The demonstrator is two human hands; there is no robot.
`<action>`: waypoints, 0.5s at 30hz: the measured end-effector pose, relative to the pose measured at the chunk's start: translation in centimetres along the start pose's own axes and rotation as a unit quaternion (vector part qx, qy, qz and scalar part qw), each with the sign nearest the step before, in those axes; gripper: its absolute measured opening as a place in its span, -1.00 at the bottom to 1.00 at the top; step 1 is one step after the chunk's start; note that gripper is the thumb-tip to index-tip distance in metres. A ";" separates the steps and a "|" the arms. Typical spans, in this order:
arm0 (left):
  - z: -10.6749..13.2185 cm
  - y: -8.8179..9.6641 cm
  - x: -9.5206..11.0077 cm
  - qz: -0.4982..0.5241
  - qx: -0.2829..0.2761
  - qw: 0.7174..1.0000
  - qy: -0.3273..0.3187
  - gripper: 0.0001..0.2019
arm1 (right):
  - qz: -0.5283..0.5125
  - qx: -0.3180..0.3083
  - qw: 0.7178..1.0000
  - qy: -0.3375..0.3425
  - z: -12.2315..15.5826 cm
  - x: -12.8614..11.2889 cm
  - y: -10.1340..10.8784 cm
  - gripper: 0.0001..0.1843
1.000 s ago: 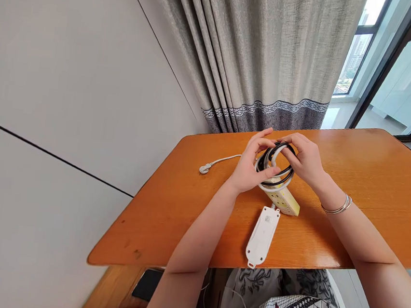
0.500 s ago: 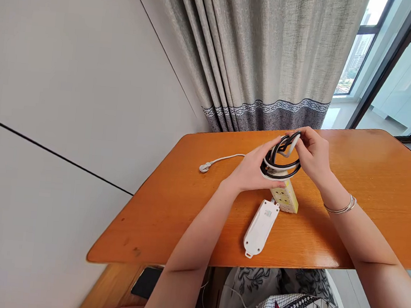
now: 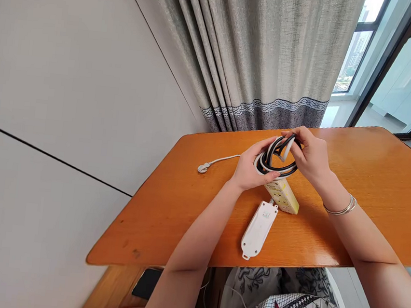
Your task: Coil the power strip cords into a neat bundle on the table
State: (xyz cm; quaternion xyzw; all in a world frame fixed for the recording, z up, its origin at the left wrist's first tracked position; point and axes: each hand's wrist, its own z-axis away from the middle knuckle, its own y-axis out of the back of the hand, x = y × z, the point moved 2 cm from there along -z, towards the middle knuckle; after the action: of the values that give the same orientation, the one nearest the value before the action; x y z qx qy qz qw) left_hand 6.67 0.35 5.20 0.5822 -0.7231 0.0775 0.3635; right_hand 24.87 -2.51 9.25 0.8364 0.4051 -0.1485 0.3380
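Note:
Black and white power cords (image 3: 276, 168) are looped together in a coil, held up between both hands over the table. My left hand (image 3: 253, 167) is closed round the coil's left side, thumb along its lower edge. At the upper right of the coil, my right hand (image 3: 309, 152) pinches a black and a white strand. Just below the coil a yellowish power strip (image 3: 284, 198) with sockets stands on the table, its far end partly hidden. Closer to me lies a white power strip (image 3: 259, 231), back side up. A white plug (image 3: 204, 167) on its cord rests to the left.
The orange-brown wooden table (image 3: 164, 208) spans the view, with a grey curtain (image 3: 273, 59) behind its far edge. A pale wall panel (image 3: 52, 86) runs along the left. Below the table edge, a dark phone-like slab (image 3: 146, 283) lies at lower left.
The coil has shifted slightly left and tilted in my hands, and my left thumb now lies over its lower edge. More of the yellowish power strip shows beneath it.

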 end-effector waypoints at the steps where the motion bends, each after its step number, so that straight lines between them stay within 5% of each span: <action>1: 0.0 -0.1 0.0 0.003 0.000 1.000 -0.006 -0.15 | 0.021 0.008 1.000 0.017 0.0 0.0 0.0 -0.76; 8: -0.1 0.0 0.6 -0.049 -0.021 0.998 -0.035 -0.11 | 0.162 0.152 0.959 0.174 0.2 -0.5 0.2 -0.67; 15: -0.2 -0.2 1.4 -0.098 -0.043 0.989 -0.097 -0.10 | 0.189 0.144 0.949 0.208 0.6 0.1 0.3 -0.68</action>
State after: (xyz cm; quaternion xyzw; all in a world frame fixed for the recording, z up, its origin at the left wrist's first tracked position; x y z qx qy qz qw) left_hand 6.83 -0.71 6.15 0.6386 -0.6973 -0.0471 0.3221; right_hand 25.20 -3.01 8.95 0.9496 0.2756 0.0388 0.1442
